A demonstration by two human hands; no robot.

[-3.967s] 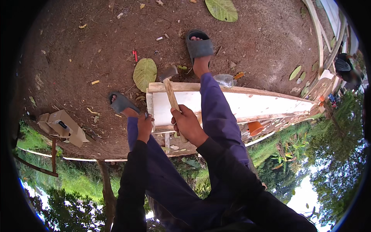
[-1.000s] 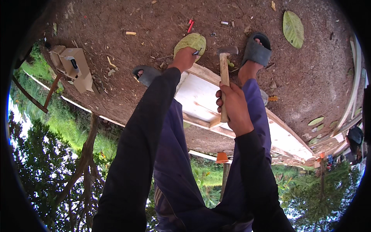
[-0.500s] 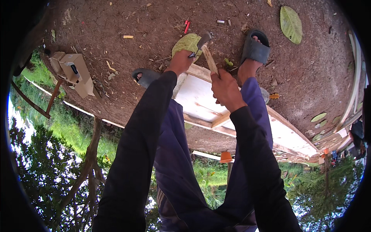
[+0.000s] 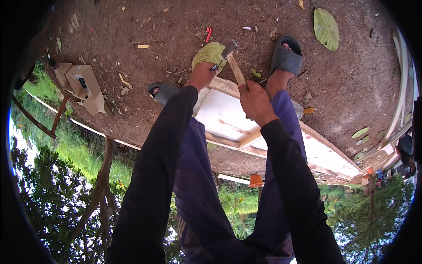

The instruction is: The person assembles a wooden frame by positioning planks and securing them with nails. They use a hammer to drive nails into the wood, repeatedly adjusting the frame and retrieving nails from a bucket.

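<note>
Hammer (image 4: 234, 66) sits in my right hand (image 4: 257, 103), its fingers wrapped together around the lower part of the wooden handle. The handle's long axis runs away from me and a little to the left, so the dark head (image 4: 229, 47) lies past the far corner of the wooden frame's (image 4: 225, 86) left end, just to the right of my left fingertips and slightly farther out. My left hand (image 4: 202, 75) is the nearer one to that corner; its thumb and fingers are pinched on a small dark item (image 4: 214, 67), too small and too covered for me to tell what it is. I cannot tell whether this hand rests on the wood or hangs just above it.

Between the hammer's head and my left fingertips I see only a narrow gap, with a big yellow-green leaf (image 4: 209, 52) on the soil behind. The frame stretches off to my right, with a white panel (image 4: 220, 110) inside its edges and a crosspiece (image 4: 250, 138) partway along. My right trouser leg (image 4: 288, 127) crosses over its long edges and hides a stretch of them; my right sandal (image 4: 286, 59) stands beyond the far edge, right of the hammer. My left sandal (image 4: 162, 92) is outside the left end. A torn cardboard box (image 4: 90, 86) lies well apart on the left.
</note>
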